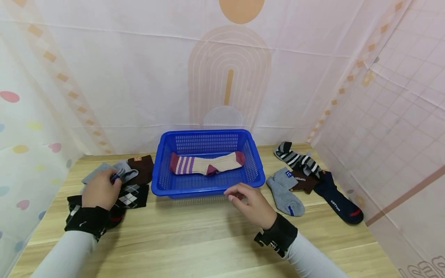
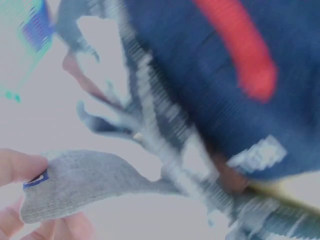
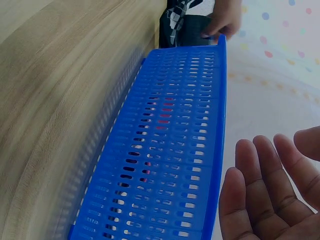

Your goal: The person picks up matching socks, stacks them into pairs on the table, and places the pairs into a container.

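Note:
My left hand (image 1: 101, 190) is over the sock pile on the left side of the table. Thumb and fingers pinch the cuff of a grey sock (image 2: 100, 177) at its blue label, and the sock stretches away from them in the left wrist view. Close to that camera is a navy sock (image 2: 210, 90) with a red stripe, partly blurred. At the front right corner of the blue basket (image 1: 208, 191), my right hand (image 1: 253, 205) hovers with relaxed fingers and holds nothing. A cream sock (image 1: 198, 165) with purple stripes and maroon ends lies flat inside the basket.
Around the left hand are a brown sock (image 1: 142, 172) and a black argyle sock (image 1: 133, 196). Right of the basket lie a grey sock (image 1: 285, 191), a black-and-white striped sock (image 1: 299, 159), a brown sock (image 1: 304, 181) and a navy sock (image 1: 337, 200). Patterned cloth hangs behind.

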Tool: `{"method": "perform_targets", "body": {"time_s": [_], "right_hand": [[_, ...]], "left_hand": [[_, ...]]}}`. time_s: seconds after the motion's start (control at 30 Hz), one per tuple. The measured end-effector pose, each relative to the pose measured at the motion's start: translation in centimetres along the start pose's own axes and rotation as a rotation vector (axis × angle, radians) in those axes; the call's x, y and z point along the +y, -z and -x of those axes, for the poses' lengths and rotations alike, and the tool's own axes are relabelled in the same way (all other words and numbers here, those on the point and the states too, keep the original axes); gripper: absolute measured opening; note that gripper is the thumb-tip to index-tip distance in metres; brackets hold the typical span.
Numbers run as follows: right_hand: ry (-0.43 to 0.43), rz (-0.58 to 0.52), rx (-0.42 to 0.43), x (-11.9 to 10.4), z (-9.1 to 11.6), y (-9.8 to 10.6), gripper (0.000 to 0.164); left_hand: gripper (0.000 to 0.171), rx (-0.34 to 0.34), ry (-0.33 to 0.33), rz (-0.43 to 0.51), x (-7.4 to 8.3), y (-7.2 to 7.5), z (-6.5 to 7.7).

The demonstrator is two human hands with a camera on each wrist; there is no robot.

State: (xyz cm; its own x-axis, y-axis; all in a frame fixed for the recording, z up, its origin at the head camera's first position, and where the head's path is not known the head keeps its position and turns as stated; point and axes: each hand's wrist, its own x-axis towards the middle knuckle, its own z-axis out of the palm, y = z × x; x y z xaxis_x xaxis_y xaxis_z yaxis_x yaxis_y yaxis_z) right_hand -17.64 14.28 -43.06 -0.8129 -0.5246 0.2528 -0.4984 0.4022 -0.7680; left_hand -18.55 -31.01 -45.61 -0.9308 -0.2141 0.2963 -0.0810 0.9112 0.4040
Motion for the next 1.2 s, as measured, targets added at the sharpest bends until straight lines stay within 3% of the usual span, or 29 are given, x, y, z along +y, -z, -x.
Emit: {"method": "perform_targets", "body": {"time_s": [0.27,0.5,0.73,1.2], "right_hand": [[-0.021,0.010,-0.005,-0.3,-0.1,-0.1,0.018],[-0.007,-0.007,-0.019,-0.8,-0.3,-0.3,0.021],[-0.014,-0.044,-0.043,-1.8,-0.4,-0.4,0.018],[0.029,-0.050,-0.052,-3.4,-0.5,-0.9,0.018]], "left_hand": [[0.032,0.110,-0.032,-0.004,1.4,4.1,-1.0],[0.031,0.177,-0.027,-0.009,3.6,6.9,-0.9],[0.029,0.228,-0.076,0.026,5.5,7.9,-0.5],[0.026,0.328,-0.203,0.070,9.0,9.5,1.8]]}}
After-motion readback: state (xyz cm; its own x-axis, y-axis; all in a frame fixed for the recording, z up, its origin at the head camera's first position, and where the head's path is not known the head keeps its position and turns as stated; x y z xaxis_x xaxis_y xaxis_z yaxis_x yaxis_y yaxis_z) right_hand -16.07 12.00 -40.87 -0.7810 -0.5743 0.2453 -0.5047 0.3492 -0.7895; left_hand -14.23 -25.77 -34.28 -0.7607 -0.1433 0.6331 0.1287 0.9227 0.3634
